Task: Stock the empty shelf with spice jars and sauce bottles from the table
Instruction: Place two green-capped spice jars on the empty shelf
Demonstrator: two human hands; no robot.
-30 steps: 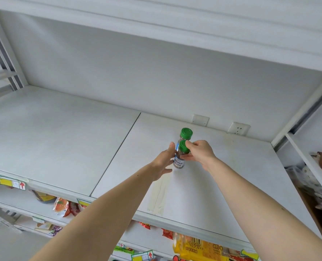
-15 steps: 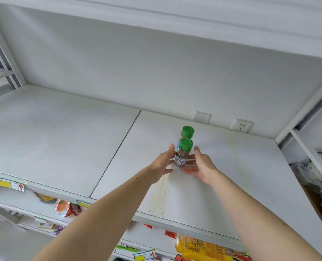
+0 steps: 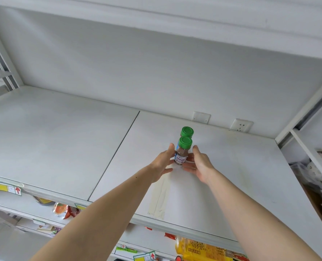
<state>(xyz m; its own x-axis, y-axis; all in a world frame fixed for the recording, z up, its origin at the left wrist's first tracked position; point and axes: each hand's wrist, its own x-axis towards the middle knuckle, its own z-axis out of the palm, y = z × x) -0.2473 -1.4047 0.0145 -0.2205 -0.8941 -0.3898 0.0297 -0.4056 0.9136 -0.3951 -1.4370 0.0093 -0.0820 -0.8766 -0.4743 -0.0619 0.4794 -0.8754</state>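
Two green-capped spice jars stand in a line on the shelf [image 3: 231, 166], the near jar [image 3: 181, 155] just in front of the far jar [image 3: 187, 132]. The left hand [image 3: 162, 162] and right hand [image 3: 199, 163] flank the near jar, fingers straight and relaxed, touching its sides. I'd square it gently, label forward, without tipping it.
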